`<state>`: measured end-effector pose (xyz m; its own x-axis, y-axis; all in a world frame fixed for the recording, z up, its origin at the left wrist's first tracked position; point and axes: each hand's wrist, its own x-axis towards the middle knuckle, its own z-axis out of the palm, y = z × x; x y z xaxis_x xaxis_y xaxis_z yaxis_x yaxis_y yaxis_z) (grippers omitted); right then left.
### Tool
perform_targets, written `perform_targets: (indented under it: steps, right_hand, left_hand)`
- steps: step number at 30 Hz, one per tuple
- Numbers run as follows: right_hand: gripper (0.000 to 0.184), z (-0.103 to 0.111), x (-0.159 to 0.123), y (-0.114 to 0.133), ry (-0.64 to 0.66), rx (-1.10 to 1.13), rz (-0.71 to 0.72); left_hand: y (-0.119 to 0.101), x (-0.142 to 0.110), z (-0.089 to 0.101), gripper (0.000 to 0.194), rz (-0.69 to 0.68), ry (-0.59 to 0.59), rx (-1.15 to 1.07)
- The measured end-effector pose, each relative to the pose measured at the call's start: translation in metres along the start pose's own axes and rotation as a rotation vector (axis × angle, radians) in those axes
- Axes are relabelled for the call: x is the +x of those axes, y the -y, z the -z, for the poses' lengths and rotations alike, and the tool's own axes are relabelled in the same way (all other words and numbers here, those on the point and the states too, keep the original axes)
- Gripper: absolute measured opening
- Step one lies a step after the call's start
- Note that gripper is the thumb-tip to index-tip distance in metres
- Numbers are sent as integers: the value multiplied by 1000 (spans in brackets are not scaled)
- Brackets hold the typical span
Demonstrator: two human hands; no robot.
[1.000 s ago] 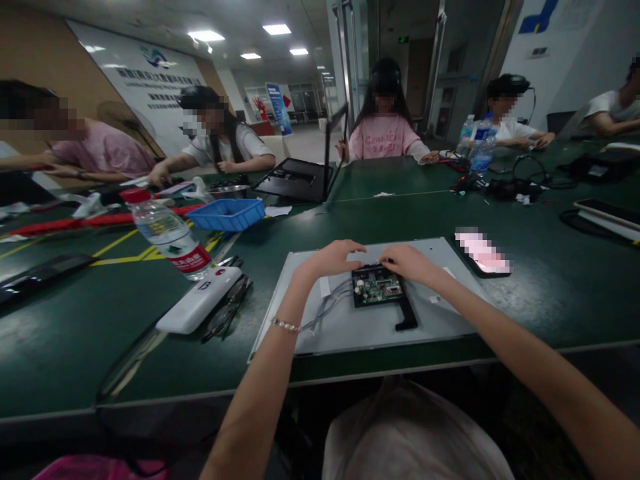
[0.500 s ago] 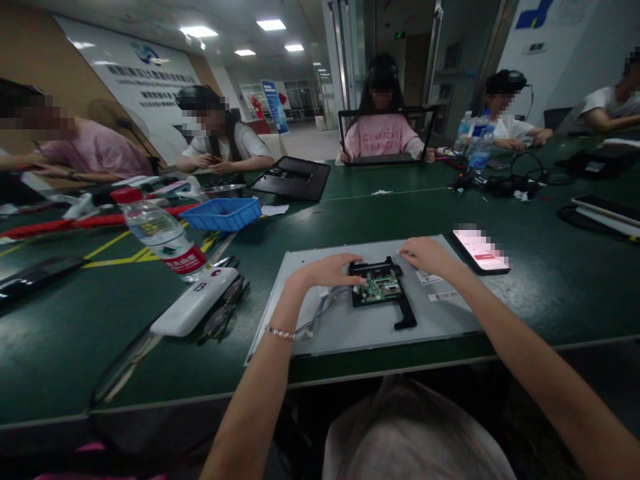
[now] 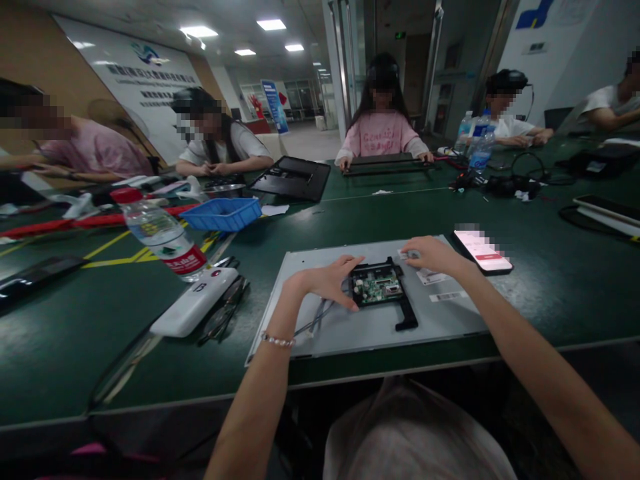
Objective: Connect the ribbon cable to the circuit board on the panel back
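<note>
A silver-grey metal panel [image 3: 350,335] lies flat on the table before me. On it sits a black bracket [image 3: 407,315] with a green circuit board [image 3: 375,289] inside. My left hand [image 3: 330,283] spans the bracket's left side, thumb at the lower edge and fingers at the upper edge, gripping it. Thin grey cables [image 3: 317,317] run out under that hand. At the bracket's upper right, my right hand [image 3: 433,255] is closed in a pinch just above the panel. Something small and pale shows at its fingertips, too small to name. White labels [image 3: 447,297] are stuck on the panel beneath my right forearm.
A phone [image 3: 483,252] lies right of the panel. Leftward are a white power bank [image 3: 195,303], glasses [image 3: 225,310], a tilted-looking water bottle [image 3: 163,233] and a blue tray [image 3: 223,215]. A black panel [image 3: 293,179] lies farther back. Several people sit around the table.
My left thumb has moved from the board down to the bracket's lower left edge. My right hand has barely shifted. The person opposite has lowered a black frame onto the table.
</note>
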<state>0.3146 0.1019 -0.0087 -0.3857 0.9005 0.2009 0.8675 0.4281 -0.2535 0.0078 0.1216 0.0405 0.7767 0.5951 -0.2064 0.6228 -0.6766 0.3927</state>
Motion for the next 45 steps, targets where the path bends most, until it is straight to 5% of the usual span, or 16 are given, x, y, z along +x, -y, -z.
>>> perform_targets:
  steps: [13,19,45]
  right_hand:
    - [22,-7,13,24,-179,8,-4]
    - [21,-18,21,56,-95,-66,101]
    - [26,-23,19,51,-96,146,104]
  left_hand:
    - [-5,3,4,117,-33,91,51]
    - [-2,4,3,114,-33,94,59]
    - [0,6,2,114,-58,105,61]
